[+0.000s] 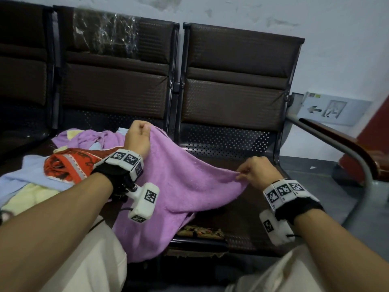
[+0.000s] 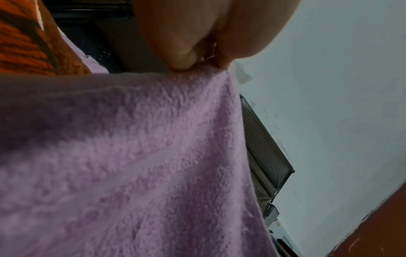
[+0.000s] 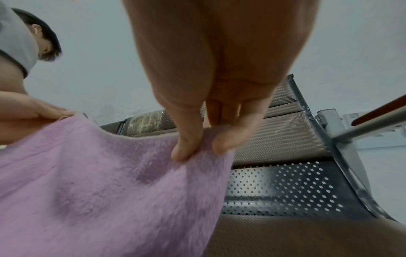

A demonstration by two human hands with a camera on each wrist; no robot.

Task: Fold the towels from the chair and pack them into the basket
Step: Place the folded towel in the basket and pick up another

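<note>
A purple towel (image 1: 181, 182) hangs spread between my two hands above the brown chair seat (image 1: 237, 211). My left hand (image 1: 140, 131) pinches its far left corner, raised near the backrest. My right hand (image 1: 244, 173) pinches the right corner lower down, thumb and fingers closed on the edge. The towel's lower part drapes over the seat's front edge. In the left wrist view the purple towel (image 2: 131, 165) fills the picture under my left hand (image 2: 197, 66). The right wrist view shows my right hand (image 3: 197, 147) pinching the purple towel (image 3: 98, 182). No basket is in view.
A heap of towels lies on the neighbouring seat at the left: an orange patterned one (image 1: 69, 165), a light blue one (image 1: 25, 175), a pale yellow one (image 1: 27, 199) and more purple cloth (image 1: 88, 138). A metal armrest (image 1: 341, 152) stands at the right. My knees (image 1: 88, 260) are below.
</note>
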